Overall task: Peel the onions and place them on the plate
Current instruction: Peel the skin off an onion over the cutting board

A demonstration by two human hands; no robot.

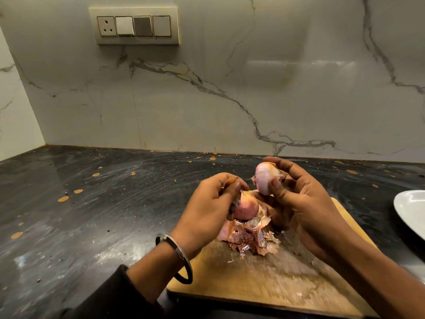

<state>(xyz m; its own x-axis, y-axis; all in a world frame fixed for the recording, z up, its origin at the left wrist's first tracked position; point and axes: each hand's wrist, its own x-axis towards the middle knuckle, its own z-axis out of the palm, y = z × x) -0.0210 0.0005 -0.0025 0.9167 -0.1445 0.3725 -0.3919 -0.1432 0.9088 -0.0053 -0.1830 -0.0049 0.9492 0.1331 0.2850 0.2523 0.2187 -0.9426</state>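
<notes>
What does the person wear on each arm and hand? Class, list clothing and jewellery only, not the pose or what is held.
The left hand is bare, with a plain silver metal bangle round the wrist and a dark sleeve pushed up the forearm. The right hand and its forearm show no sleeve, ring or watch.

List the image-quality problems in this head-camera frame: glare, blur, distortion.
Head view: glare streaks on the marble wall and a sheen on the dark counter; motion blur smears the left hand and the cutting board; wide-angle distortion bows the counter's back edge; the plate is cropped at the right.
</notes>
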